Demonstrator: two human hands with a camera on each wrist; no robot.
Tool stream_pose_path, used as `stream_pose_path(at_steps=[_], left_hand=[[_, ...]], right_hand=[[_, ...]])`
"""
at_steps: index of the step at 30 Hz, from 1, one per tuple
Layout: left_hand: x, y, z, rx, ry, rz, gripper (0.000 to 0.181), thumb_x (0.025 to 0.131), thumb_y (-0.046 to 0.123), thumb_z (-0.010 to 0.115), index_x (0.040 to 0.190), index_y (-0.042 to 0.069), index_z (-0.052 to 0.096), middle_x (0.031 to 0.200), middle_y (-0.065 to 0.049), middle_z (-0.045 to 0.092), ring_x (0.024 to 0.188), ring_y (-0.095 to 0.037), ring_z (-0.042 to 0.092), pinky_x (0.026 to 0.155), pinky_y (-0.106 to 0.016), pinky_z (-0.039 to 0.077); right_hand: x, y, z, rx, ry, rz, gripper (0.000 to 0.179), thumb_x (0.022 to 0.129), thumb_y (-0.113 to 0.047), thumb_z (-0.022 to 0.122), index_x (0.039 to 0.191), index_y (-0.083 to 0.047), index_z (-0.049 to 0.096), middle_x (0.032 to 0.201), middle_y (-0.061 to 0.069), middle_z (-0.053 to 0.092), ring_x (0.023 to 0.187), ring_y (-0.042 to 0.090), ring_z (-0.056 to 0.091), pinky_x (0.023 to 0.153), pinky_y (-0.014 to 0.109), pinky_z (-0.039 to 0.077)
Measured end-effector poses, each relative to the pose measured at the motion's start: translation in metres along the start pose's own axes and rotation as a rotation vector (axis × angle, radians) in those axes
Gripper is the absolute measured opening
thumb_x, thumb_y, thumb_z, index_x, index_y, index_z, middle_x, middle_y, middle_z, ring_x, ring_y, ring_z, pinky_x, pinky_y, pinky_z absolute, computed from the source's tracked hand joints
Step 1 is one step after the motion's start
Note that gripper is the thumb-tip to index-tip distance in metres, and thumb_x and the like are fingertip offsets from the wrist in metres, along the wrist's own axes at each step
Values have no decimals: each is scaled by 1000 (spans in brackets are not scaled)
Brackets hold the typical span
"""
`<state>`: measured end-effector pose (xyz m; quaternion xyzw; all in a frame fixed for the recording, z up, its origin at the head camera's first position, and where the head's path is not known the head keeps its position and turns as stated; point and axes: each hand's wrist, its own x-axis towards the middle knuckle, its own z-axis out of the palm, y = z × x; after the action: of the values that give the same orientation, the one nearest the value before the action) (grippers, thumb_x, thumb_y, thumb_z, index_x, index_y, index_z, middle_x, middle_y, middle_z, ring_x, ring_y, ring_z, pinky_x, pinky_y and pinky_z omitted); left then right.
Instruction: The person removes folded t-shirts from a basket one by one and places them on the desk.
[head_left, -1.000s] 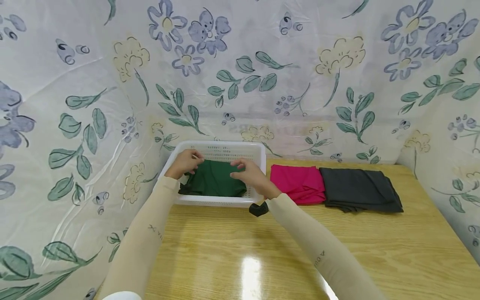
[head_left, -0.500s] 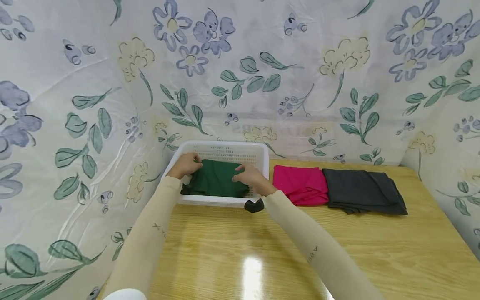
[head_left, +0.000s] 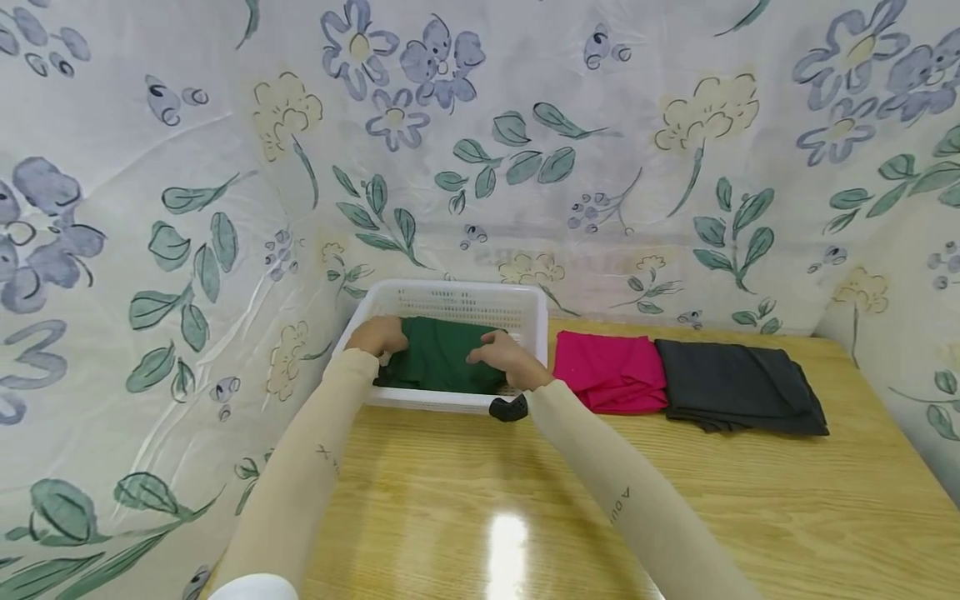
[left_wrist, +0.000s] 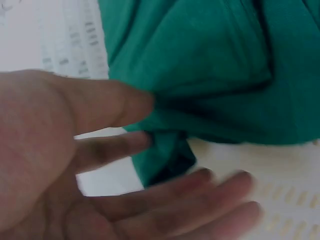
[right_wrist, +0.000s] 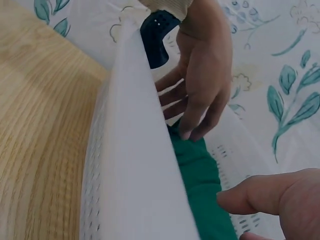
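Note:
A folded green cloth [head_left: 450, 354] lies in a white perforated plastic basket [head_left: 431, 402]. My left hand [head_left: 381, 335] is at its left end; in the left wrist view thumb and forefinger [left_wrist: 112, 150] pinch the edge of the cloth, the other fingers stretched out. Over the right end is my right hand [head_left: 510, 357], its fingers bent and apart, with no cloth seen between them. In the right wrist view its thumb [right_wrist: 250, 195] comes right up to the cloth's edge, and most of its other fingers are out of frame.
Right of the basket, a folded pink cloth [head_left: 611, 373] and a folded dark grey cloth [head_left: 738, 385] lie side by side on the wooden table [head_left: 435, 492]. Flower-patterned sheeting [head_left: 495, 208] stands close behind and to the left.
My left hand has come down onto the cloth's left end and now pinches its edge. My right hand has lowered slightly at the right end. The view has shifted a little.

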<state>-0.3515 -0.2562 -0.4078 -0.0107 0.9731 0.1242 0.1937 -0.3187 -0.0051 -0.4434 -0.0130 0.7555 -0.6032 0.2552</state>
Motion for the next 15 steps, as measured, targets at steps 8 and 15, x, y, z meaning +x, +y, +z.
stream_pose_path(at_steps=[8, 15], left_hand=[[5, 9, 1, -174, -170, 16, 70, 105, 23, 54, 155, -16, 22, 152, -35, 38, 135, -48, 47, 104, -55, 48], [5, -7, -1, -422, -198, 34, 70, 106, 22, 54, 159, -4, 18, 148, -35, 34, 111, -44, 56, 89, -49, 54]], right_hand=[[4, -2, 0, 106, 39, 24, 69, 94, -16, 70, 152, -2, 36, 161, 20, 28, 149, 42, 23, 122, 56, 20], [6, -3, -3, 165, 27, 62, 68, 93, -14, 73, 154, -5, 42, 164, 17, 27, 144, 41, 32, 115, 48, 35]])
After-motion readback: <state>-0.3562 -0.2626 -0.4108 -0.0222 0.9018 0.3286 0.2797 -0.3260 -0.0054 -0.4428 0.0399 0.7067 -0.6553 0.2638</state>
